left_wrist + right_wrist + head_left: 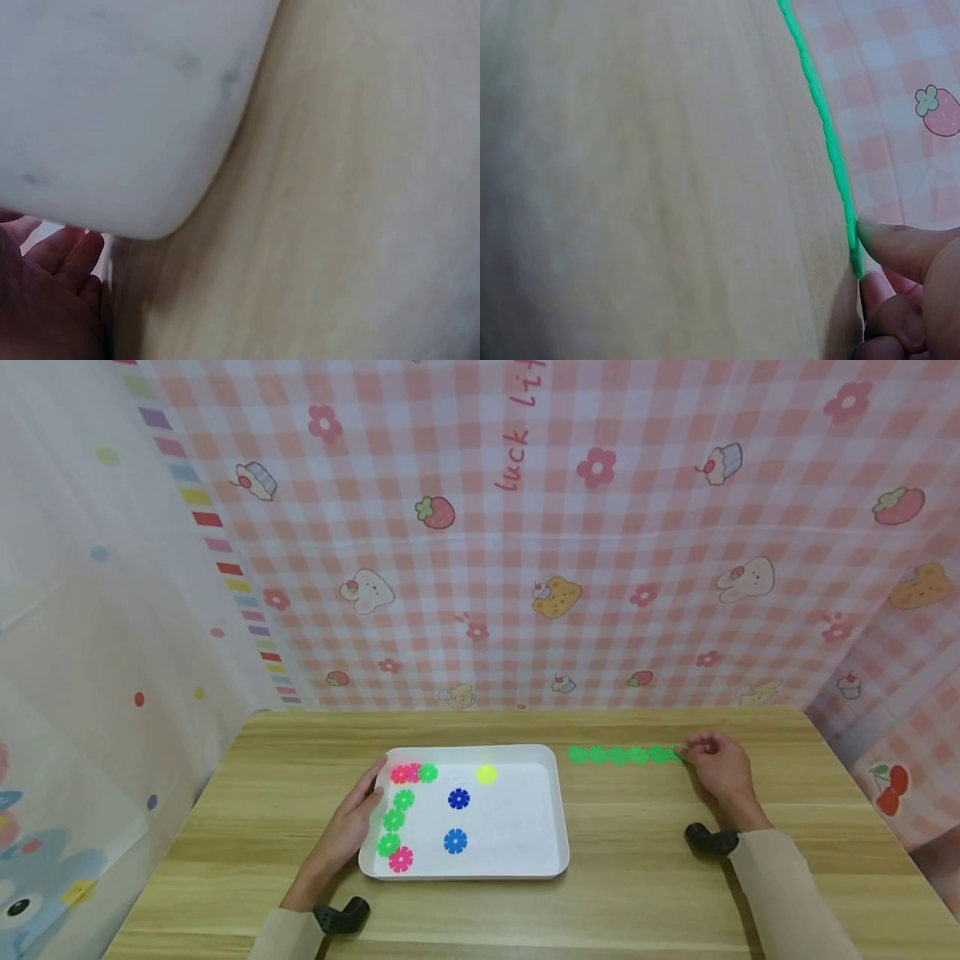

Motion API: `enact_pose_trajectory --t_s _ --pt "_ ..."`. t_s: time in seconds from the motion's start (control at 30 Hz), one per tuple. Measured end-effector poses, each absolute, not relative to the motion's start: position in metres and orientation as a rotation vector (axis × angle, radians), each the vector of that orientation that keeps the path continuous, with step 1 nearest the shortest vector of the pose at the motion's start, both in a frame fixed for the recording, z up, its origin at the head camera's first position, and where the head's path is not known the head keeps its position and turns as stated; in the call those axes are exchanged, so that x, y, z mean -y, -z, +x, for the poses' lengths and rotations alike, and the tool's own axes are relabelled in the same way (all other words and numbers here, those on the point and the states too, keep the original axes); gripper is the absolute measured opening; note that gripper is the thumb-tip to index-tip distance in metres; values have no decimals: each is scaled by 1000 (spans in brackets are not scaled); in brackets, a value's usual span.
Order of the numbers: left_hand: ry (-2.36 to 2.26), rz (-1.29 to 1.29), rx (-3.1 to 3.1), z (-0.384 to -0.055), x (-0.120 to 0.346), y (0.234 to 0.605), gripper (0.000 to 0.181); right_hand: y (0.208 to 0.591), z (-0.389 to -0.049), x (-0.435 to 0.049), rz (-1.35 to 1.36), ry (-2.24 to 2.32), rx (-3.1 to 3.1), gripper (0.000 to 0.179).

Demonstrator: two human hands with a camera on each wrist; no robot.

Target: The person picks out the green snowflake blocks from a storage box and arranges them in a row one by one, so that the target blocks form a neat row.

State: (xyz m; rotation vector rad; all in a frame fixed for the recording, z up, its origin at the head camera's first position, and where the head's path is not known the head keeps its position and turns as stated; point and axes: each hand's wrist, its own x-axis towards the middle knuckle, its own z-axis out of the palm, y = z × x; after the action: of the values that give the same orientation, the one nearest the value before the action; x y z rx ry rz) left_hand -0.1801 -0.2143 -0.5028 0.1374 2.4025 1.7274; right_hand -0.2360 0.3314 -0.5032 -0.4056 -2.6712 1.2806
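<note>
My left hand (347, 827) holds the left side of a white tray (517, 827), thumb at the rim and fingers along the outer wall. In the left wrist view, fingertips show at the edge of the tray (135, 112). Beyond the tray's right side, several green snowflake discs (617, 755) form a straight row on the table. My right hand (723, 770) pinches the right end of this row. The right wrist view shows the thumb (896, 244) against the end of the green row (829, 135), other fingers curled below; the last disc is partly hidden.
Inside the tray lie pink discs (401, 859), green discs (393, 819), a dark blue disc (459, 798), a lighter blue disc (455, 841) and a yellow disc (487, 774). A checked cloth (487, 643) hangs behind the wooden table (630, 893).
</note>
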Motion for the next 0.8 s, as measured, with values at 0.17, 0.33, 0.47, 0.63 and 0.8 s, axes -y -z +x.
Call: enact_pose_trajectory --t_s 0.17,0.33,0.47,0.63,0.8 --pt "-1727 141 -2402 -180 214 502 51 503 -236 -332 -414 -1294 2665 28" --pt "-1727 134 -2398 -180 214 502 51 504 -236 -332 -411 -1304 2657 27" --pt "-1729 131 -2399 -180 214 502 51 504 -236 -333 -407 -1314 2656 26" --pt "-1737 138 -2398 -180 214 503 51 503 -235 -333 -402 -1333 2633 23" --pt "-1738 133 -2393 -180 214 502 51 499 -234 -330 -385 -1331 2583 20"
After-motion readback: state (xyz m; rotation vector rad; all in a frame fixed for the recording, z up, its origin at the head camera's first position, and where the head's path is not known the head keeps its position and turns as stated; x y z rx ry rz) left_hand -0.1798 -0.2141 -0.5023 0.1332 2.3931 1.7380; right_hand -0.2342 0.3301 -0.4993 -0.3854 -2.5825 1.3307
